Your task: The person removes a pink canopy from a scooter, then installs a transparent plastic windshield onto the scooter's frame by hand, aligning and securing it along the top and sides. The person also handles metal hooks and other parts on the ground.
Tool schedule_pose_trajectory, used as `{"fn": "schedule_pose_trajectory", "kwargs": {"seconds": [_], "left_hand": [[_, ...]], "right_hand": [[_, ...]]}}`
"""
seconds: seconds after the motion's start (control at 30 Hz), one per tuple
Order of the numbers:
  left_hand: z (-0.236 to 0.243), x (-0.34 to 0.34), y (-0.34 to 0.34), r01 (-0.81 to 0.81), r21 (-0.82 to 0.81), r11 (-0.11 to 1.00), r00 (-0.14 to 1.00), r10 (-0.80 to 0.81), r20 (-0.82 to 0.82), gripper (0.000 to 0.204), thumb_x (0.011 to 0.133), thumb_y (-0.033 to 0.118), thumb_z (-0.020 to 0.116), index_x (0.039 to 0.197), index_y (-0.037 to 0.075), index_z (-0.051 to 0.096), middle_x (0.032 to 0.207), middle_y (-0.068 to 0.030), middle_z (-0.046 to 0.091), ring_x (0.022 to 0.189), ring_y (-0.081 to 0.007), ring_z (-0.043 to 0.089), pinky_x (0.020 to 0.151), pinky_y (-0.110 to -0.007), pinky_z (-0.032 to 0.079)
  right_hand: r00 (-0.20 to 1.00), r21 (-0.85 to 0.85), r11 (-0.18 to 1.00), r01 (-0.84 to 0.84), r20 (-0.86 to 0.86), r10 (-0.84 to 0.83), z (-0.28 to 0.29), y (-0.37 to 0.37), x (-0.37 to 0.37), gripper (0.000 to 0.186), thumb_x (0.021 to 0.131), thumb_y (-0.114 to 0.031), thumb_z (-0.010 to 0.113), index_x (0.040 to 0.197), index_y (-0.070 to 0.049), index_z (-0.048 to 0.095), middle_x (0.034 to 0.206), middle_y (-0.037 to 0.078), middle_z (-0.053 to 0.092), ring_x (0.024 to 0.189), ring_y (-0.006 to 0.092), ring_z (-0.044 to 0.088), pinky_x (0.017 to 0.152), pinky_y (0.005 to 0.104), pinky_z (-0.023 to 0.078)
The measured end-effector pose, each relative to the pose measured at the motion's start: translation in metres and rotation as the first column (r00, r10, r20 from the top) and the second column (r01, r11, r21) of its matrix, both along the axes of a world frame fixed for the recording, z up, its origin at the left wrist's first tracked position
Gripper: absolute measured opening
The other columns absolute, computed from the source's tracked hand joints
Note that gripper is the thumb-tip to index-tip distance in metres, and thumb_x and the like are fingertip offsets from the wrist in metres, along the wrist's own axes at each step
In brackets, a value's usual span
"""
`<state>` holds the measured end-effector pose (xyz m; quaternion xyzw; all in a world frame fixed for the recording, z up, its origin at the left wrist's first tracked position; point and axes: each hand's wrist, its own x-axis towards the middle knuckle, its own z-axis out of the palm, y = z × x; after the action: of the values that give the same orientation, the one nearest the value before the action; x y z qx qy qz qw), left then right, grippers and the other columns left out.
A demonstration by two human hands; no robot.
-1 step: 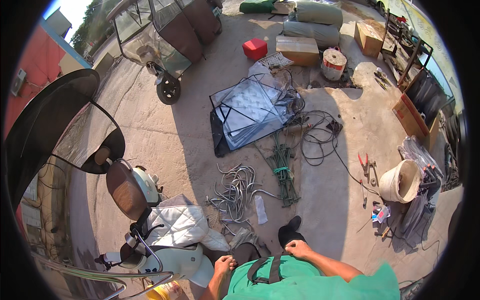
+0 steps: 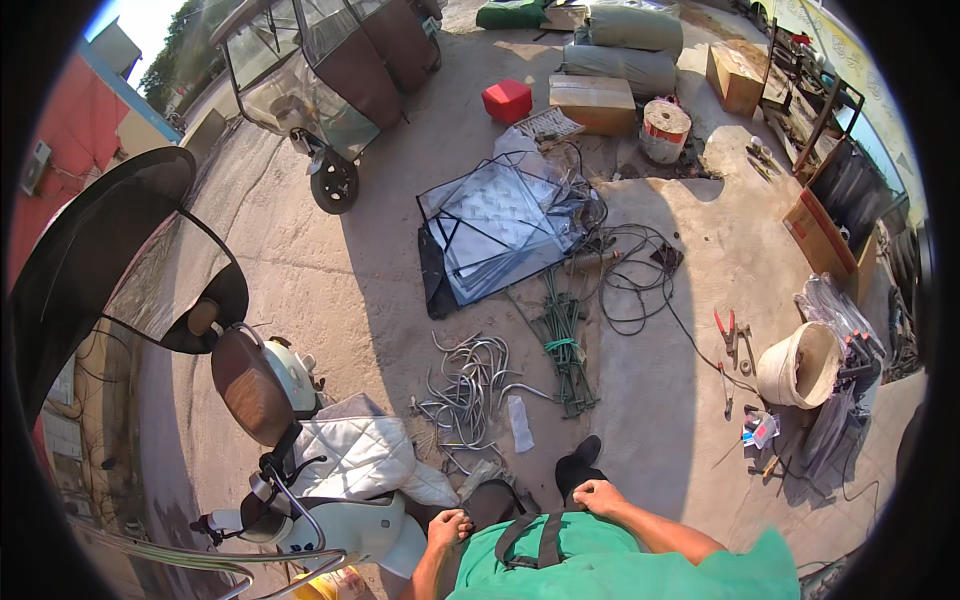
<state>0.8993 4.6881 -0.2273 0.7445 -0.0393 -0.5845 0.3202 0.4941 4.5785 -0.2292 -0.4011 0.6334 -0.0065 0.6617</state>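
Note:
Both my hands hover at the front edge of my green garment [image 2: 575,540], which has a dark strap [image 2: 549,540] across it. To the left, my left hand [image 2: 449,527] is closed with its fingers curled, close to my dark trouser leg. My right hand [image 2: 598,496] is likewise curled shut, just above my dark shoe [image 2: 578,465]. What either hand grips, if anything, is hidden. On the ground ahead lie a heap of bent silver metal tubes [image 2: 470,375], a white plastic packet [image 2: 519,423] and green metal rods [image 2: 565,350] tied in a bundle.
A cream scooter [image 2: 370,535] with a white quilted cover [image 2: 350,450] stands close at left. Ahead lie black-edged clear sheets [image 2: 500,215] and a coiled cable [image 2: 640,290]. A white bucket [image 2: 800,365] and red-handled pliers [image 2: 725,325] sit right. Farther off is a three-wheeled vehicle [image 2: 360,80].
The view has shifted very slightly, so the ground things sit a little lower and left. Both hands keep their place and closed shape.

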Motion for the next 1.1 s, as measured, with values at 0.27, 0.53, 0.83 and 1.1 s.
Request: {"fn": "schedule_pose_trajectory", "kwargs": {"seconds": [0.27,0.53,0.83,1.1], "left_hand": [[-0.006,0.010,-0.171,0.051,-0.035,0.998,0.998,-0.050,0.033,0.025,0.103,0.020,0.069,0.119,0.001,0.065,0.102,-0.0127,0.075,0.077,-0.0192,0.074,0.062,-0.029,0.058],[-0.107,0.042,-0.406,-0.117,-0.022,0.993,0.983,0.113,-0.146,0.021,0.102,0.017,0.066,0.117,0.002,0.063,0.098,-0.0148,0.076,0.079,-0.0252,0.076,0.060,-0.035,0.062],[-0.278,0.043,-0.753,-0.008,-0.001,1.000,0.935,0.007,-0.354,0.019,0.104,0.021,0.066,0.117,0.006,0.066,0.097,-0.0072,0.074,0.079,-0.0176,0.074,0.066,-0.031,0.060],[-0.452,-0.018,-0.904,-0.132,0.151,0.980,0.859,0.189,-0.475,0.018,0.105,0.023,0.065,0.118,0.010,0.064,0.097,-0.0067,0.073,0.083,-0.0210,0.074,0.066,-0.037,0.061]], "right_hand": [[0.888,0.193,0.878,0.439,0.056,-0.456,-0.028,-0.114,-0.028,0.016,0.097,-0.017,0.072,0.101,-0.002,0.074,0.091,0.006,0.077,0.074,0.0125,0.070,0.068,0.0302,0.058],[0.858,0.114,0.851,0.513,-0.091,-0.505,-0.044,-0.289,-0.028,0.016,0.096,-0.016,0.072,0.104,-0.002,0.073,0.090,0.006,0.077,0.073,0.0118,0.070,0.063,0.0285,0.058],[0.802,0.179,0.798,0.575,-0.319,-0.506,-0.063,-0.455,-0.012,0.020,0.095,-0.011,0.066,0.111,0.002,0.067,0.094,0.010,0.077,0.077,0.0154,0.072,0.070,0.0280,0.058],[0.819,-0.077,0.940,0.333,-0.470,-0.328,-0.093,-0.507,-0.021,0.023,0.094,-0.008,0.066,0.112,0.006,0.068,0.088,0.007,0.077,0.075,0.0127,0.070,0.071,0.0268,0.056]]}}
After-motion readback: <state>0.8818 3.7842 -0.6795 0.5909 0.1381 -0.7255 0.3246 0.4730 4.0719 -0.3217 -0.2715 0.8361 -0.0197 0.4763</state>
